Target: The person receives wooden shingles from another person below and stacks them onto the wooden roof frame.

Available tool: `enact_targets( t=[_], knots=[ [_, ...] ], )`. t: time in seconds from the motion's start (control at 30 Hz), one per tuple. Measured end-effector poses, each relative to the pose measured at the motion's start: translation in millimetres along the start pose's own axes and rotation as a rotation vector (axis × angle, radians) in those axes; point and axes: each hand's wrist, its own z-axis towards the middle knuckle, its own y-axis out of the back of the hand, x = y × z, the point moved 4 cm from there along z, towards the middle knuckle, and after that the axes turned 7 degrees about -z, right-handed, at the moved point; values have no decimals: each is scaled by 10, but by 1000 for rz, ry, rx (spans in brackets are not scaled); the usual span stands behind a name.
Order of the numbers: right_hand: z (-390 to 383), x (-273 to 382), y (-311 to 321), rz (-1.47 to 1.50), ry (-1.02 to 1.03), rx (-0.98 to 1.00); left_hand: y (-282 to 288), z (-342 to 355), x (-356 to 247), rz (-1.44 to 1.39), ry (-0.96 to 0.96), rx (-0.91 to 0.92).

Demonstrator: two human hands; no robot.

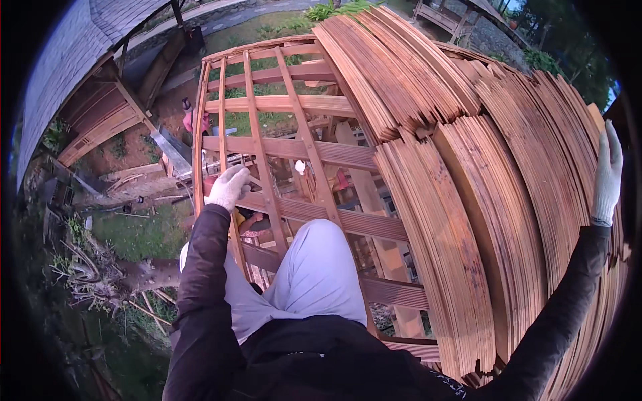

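Shingles (468, 200) cover the right half; battens (281, 103) left stay bare. Left hand (228, 188) grips a batten, right hand (608, 175) rests flat on shingles.

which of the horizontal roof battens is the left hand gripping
The left hand grips the batten crossing just above the bent knee, at its left end by the outer rafter. The battens higher up are untouched.

Stacked shingles (468, 200) lay right of the bare roof frame (281, 147); left hand (229, 188) on frame, right hand (607, 175) on shingles.
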Motion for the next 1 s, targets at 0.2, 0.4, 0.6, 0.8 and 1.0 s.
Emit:
enact_targets(
  t=[0.2, 0.4, 0.6, 0.8, 1.0],
  knots=[
    [161, 3156, -1433, 745, 71, 183, -332, -134, 418, 771, 63, 108],
    [-1985, 4695, -2636, 866, -233, 701, -403, -250, 666, 1054, 97, 221],
    [-3613, 4494, -2903, 73, -63, 1635, -654, -349, 526, 1088, 79, 453],
    [-3654, 4559, -3002, 111, 12, 1668, -894, -350, 574, 1044, -73, 530],
    [-3714, 4544, -2967, -5, -39, 1598, -986, -498, 393, 1022, -132, 633]
  ],
)
